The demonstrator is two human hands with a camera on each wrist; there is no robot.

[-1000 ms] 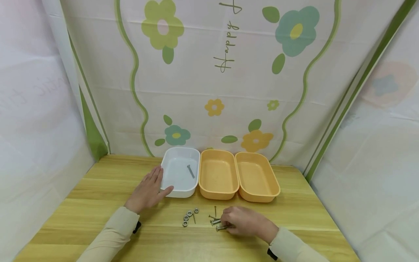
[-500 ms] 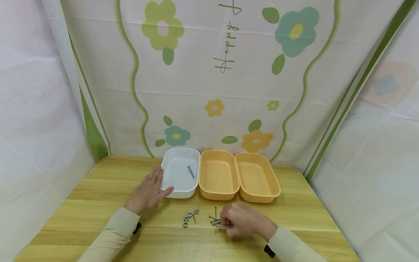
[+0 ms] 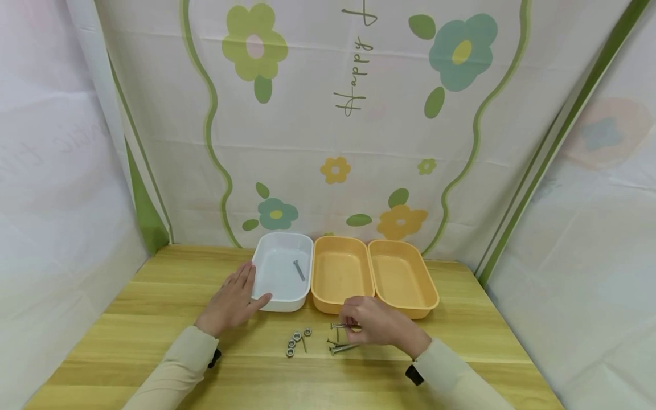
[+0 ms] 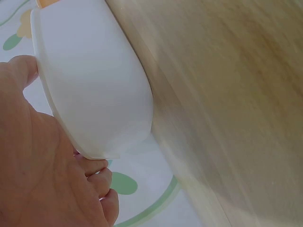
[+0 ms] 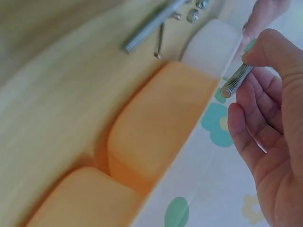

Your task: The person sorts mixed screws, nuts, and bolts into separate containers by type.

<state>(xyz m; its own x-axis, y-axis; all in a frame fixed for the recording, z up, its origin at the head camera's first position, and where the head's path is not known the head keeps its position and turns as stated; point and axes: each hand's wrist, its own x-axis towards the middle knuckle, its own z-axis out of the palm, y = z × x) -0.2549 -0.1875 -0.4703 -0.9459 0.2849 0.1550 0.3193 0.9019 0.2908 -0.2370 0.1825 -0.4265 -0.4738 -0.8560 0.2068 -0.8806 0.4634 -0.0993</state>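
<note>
My right hand (image 3: 378, 323) pinches a silver bolt (image 5: 238, 81) between thumb and fingers, its threaded end sticking out in the right wrist view. The hand is above the table, at the front of the middle orange tray (image 3: 342, 302). Below it lie another large bolt (image 3: 344, 348) and a few thin screws (image 3: 332, 342). My left hand (image 3: 229, 300) lies with straight fingers along the left side of the white tray (image 3: 283, 304), its thumb at the front rim. One bolt (image 3: 299, 270) lies inside that tray.
A second orange tray (image 3: 407, 310) stands at the right end of the row. Several hex nuts (image 3: 291, 343) and one thin screw (image 3: 304, 344) lie on the wooden table (image 3: 246, 376) before the white tray. A flowered cloth (image 3: 302, 131) hangs behind the trays.
My right hand has picked a bolt out of the cluster on the table and lifted it toward the trays. The left hand keeps its place on the white tray.
</note>
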